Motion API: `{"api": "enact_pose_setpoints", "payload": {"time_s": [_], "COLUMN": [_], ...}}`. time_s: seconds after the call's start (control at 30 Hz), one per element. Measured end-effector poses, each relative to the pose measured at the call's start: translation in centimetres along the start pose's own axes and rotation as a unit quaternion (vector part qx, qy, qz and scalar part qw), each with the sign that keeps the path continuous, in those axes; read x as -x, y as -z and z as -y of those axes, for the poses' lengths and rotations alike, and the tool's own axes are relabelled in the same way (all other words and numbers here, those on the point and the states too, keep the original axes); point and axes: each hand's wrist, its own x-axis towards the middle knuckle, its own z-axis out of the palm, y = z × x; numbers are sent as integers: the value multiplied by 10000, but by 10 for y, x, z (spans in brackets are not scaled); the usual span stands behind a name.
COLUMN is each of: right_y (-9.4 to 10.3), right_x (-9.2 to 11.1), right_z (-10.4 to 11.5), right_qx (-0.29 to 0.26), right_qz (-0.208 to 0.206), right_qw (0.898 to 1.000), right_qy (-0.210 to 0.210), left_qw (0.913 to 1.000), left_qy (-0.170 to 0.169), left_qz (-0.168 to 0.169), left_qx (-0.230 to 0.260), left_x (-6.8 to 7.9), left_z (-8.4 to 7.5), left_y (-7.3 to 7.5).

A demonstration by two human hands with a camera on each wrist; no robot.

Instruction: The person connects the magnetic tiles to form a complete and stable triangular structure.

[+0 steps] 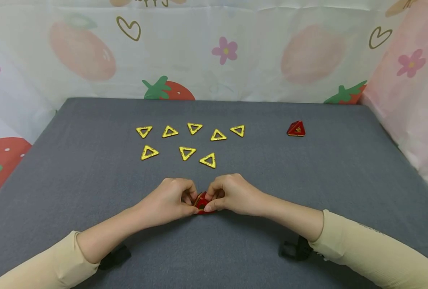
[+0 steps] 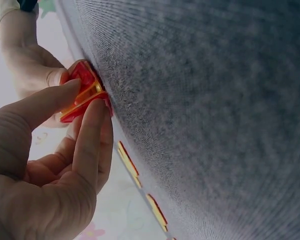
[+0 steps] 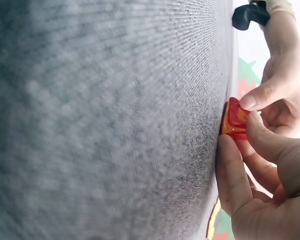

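Near the front middle of the table, red triangle tiles (image 1: 201,204) with yellow edges lean together into a small pyramid shape. My left hand (image 1: 172,198) pinches its left side between thumb and fingers. On the right side my right hand (image 1: 235,194) grips it the same way, thumb across the near face. Both wrist views show the red tiles (image 2: 84,75) low against the cloth, with fingertips of both hands on them. Fingers partly cover the shape, so how its far side stands is hidden.
Several flat yellow triangle tiles (image 1: 214,160) with hollow middles lie beyond the hands in two loose rows. A finished-looking red pyramid (image 1: 296,129) stands at the back right. Grey cloth (image 1: 329,176) covers the table, and a printed curtain (image 1: 257,72) hangs behind it.
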Motion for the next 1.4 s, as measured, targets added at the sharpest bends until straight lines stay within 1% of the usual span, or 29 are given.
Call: {"api": "enact_pose_setpoints", "payload": {"time_s": [0.33, 0.53, 0.83, 1.13, 1.4], "right_y": [2, 3, 4, 4, 4], "right_x": [-3, -4, -4, -5, -4], "right_z": [-3, -6, -5, -5, -4], "right_qx": [-349, -519, -534, -530, -460], "right_qz": [193, 281, 279, 273, 242], "right_qw": [9991, 9980, 9977, 9976, 9981], "right_qy": [-133, -231, -315, -355, -323], "left_qw": [10000, 10000, 9999, 9996, 9991], "left_qy": [-37, 17, 4, -219, -230], "left_qz": [-19, -3, -96, -169, -168], "left_qx": [-25, 18, 94, -88, -299], "left_x": [0, 0, -2, -2, -1], "left_z": [0, 1, 1, 0, 0], "left_y": [0, 0, -2, -1, -3]}}
